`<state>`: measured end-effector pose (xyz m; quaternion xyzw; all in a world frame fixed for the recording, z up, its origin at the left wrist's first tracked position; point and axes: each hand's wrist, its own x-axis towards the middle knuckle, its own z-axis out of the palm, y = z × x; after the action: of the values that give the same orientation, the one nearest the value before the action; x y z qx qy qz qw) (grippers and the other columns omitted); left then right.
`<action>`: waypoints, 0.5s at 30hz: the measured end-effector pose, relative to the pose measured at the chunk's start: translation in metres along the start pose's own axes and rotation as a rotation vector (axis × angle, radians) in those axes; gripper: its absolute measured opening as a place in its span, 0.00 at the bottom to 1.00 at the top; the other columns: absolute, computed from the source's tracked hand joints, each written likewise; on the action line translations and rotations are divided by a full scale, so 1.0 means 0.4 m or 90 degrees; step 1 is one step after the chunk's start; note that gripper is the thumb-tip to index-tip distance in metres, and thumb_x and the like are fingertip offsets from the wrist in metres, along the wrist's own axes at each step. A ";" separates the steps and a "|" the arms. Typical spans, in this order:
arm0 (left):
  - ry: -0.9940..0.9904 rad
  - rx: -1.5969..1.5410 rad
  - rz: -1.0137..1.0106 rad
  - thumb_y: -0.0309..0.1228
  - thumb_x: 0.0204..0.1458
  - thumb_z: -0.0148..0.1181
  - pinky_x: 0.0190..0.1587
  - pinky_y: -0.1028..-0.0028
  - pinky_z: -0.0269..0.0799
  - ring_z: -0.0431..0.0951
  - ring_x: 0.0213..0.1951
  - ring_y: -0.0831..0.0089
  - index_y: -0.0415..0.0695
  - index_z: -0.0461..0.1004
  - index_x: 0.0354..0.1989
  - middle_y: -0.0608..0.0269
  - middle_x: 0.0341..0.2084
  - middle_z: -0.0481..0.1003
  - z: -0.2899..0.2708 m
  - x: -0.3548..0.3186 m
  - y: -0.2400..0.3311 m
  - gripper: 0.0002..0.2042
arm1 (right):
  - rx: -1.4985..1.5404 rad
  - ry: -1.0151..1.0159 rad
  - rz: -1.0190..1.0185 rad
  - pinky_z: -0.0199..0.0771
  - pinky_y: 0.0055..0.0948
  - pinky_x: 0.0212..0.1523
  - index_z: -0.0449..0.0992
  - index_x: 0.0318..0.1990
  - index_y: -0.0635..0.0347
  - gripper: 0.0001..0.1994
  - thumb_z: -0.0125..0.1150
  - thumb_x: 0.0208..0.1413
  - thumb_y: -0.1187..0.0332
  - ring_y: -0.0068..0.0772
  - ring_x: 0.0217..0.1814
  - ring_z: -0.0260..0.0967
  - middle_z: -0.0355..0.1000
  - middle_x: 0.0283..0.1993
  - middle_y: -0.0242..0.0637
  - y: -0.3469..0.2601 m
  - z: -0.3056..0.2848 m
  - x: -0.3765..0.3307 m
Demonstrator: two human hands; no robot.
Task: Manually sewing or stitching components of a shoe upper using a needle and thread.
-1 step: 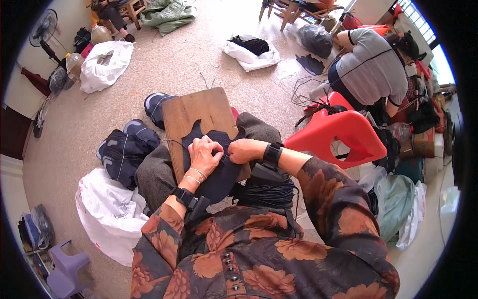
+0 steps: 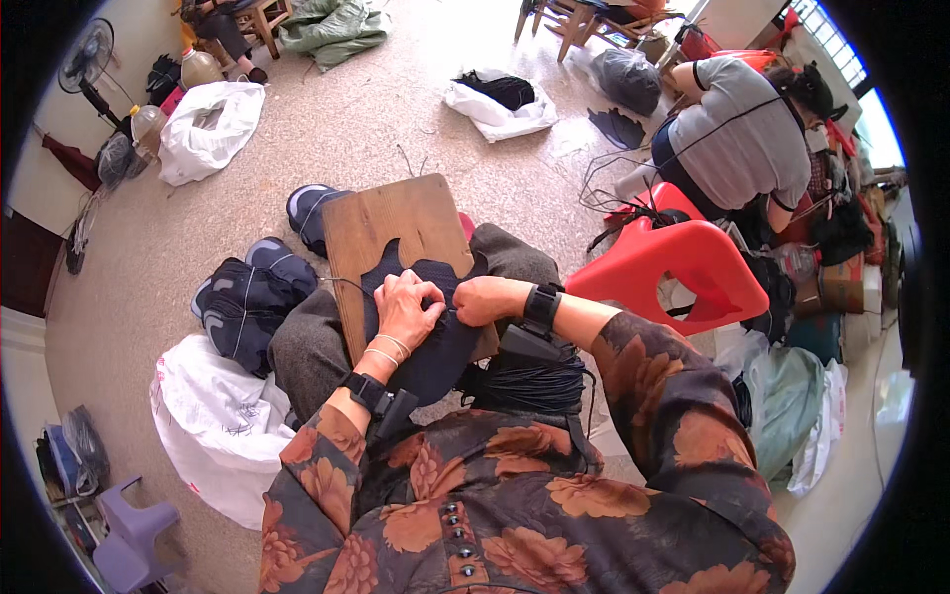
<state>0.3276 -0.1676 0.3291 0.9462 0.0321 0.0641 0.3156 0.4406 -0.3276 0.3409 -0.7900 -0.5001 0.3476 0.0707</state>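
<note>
On my lap a wooden board [image 2: 396, 215] lies tilted, and a flat dark navy cloth piece [image 2: 432, 368] with pointed corners is spread over it. My left hand [image 2: 404, 307] presses on the middle of the cloth, its thumb and fingers bent together in a pinch. Right beside it, at the cloth's right edge, my right hand [image 2: 482, 299] is closed with its fingertips curled in; what it pinches is too small to make out. A thin dark cord [image 2: 346, 282] sticks out left of the cloth. Below the right wrist a bundle of black cord [image 2: 529, 384] rests by my lap.
Tied dark bundles [image 2: 252, 307] and a white sack [image 2: 218, 426] lie to my left. A red plastic stool [image 2: 693, 262] stands close on the right, with a person in grey [image 2: 737, 139] bending beyond it. Ahead is a white bag [image 2: 515, 124] of black material.
</note>
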 end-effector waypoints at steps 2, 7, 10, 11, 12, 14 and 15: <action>-0.028 0.017 -0.011 0.37 0.43 0.71 0.51 0.61 0.60 0.69 0.44 0.63 0.56 0.82 0.28 0.67 0.34 0.70 -0.003 0.002 0.001 0.05 | 0.000 0.009 0.017 0.78 0.46 0.42 0.82 0.33 0.65 0.14 0.53 0.51 0.65 0.55 0.40 0.79 0.79 0.35 0.55 -0.006 0.003 -0.005; 0.015 0.015 0.018 0.37 0.44 0.70 0.52 0.60 0.59 0.68 0.44 0.63 0.56 0.81 0.29 0.67 0.34 0.69 0.007 -0.006 0.000 0.05 | -0.015 0.059 0.040 0.79 0.46 0.40 0.82 0.30 0.63 0.11 0.56 0.48 0.66 0.54 0.38 0.80 0.79 0.32 0.53 -0.036 0.014 -0.035; 0.014 -0.007 0.012 0.36 0.44 0.70 0.53 0.60 0.59 0.68 0.45 0.63 0.56 0.81 0.29 0.67 0.34 0.70 0.004 -0.008 -0.004 0.05 | -0.092 0.165 0.004 0.78 0.48 0.36 0.76 0.29 0.61 0.07 0.56 0.52 0.68 0.55 0.34 0.78 0.77 0.27 0.52 -0.059 0.044 -0.063; 0.010 -0.024 0.005 0.35 0.45 0.70 0.54 0.59 0.58 0.68 0.46 0.63 0.56 0.81 0.29 0.68 0.35 0.70 0.003 -0.009 -0.007 0.04 | -0.092 0.165 0.005 0.78 0.48 0.36 0.76 0.29 0.61 0.07 0.56 0.52 0.68 0.55 0.34 0.78 0.77 0.27 0.52 -0.057 0.063 -0.067; 0.009 -0.042 0.010 0.34 0.45 0.69 0.55 0.60 0.59 0.69 0.46 0.63 0.56 0.82 0.30 0.68 0.35 0.70 0.001 -0.010 -0.010 0.04 | -0.064 0.264 -0.001 0.78 0.49 0.36 0.76 0.30 0.61 0.06 0.56 0.53 0.68 0.56 0.34 0.78 0.77 0.27 0.51 -0.060 0.076 -0.068; 0.016 -0.053 0.026 0.33 0.46 0.69 0.54 0.60 0.59 0.69 0.46 0.63 0.56 0.82 0.30 0.68 0.35 0.70 0.004 -0.013 -0.010 0.03 | 0.003 0.384 -0.002 0.76 0.51 0.35 0.75 0.30 0.61 0.08 0.54 0.56 0.68 0.57 0.34 0.77 0.76 0.27 0.51 -0.058 0.094 -0.076; 0.020 -0.063 0.041 0.32 0.46 0.68 0.54 0.61 0.59 0.69 0.45 0.63 0.56 0.82 0.30 0.68 0.35 0.70 0.005 -0.016 -0.011 0.03 | 0.004 0.387 -0.002 0.76 0.51 0.35 0.75 0.30 0.61 0.08 0.54 0.56 0.68 0.57 0.34 0.77 0.76 0.27 0.51 -0.058 0.090 -0.077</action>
<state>0.3215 -0.1657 0.3242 0.9289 0.0036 0.0908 0.3590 0.3931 -0.3506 0.3392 -0.8567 -0.4563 0.0970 0.2203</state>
